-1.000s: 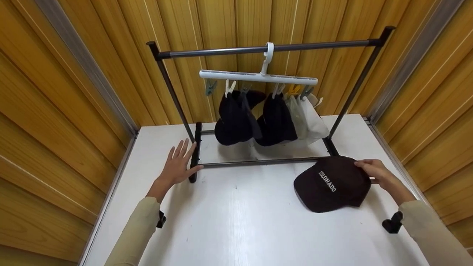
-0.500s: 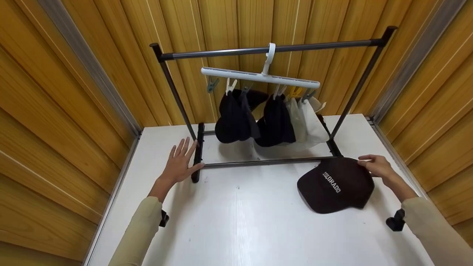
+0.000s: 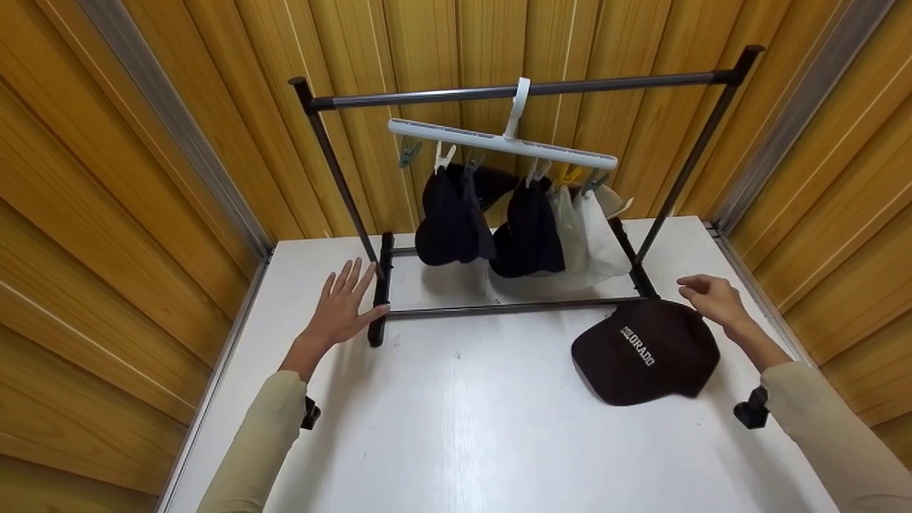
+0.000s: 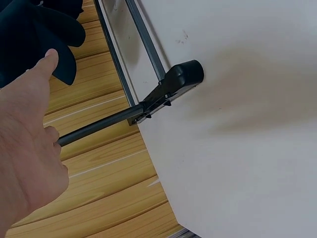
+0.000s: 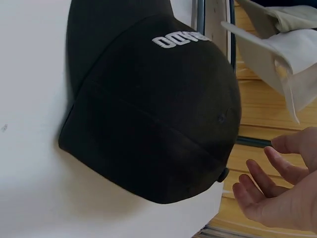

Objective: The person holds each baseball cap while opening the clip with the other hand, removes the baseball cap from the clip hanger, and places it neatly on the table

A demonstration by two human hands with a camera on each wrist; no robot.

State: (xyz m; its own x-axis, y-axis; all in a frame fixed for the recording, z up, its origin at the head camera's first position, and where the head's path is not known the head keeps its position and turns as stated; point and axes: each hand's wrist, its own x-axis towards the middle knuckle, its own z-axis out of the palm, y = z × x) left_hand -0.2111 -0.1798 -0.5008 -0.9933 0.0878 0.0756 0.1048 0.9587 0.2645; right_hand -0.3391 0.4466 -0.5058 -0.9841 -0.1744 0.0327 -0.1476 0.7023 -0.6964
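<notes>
A dark baseball cap with white "COLORADO" lettering lies on the white table at the right front foot of the rack. My right hand is just behind the cap, its fingers loosely bent and holding nothing; the right wrist view shows a gap between the fingertips and the cap. On the left, my left hand has its fingers spread beside the rack's left upright, also holding nothing. Whether it touches the upright I cannot tell. Dark caps and pale caps hang from clips on a white hanger.
A dark metal rack stands on the white table, its hanger tilted down to the right. A grey-green clip at the hanger's left end holds nothing. Wood-patterned walls enclose the back and both sides.
My right hand has let go of the cap and risen slightly away from it. The hanger has tilted further, its left end higher. My left hand has hardly moved.
</notes>
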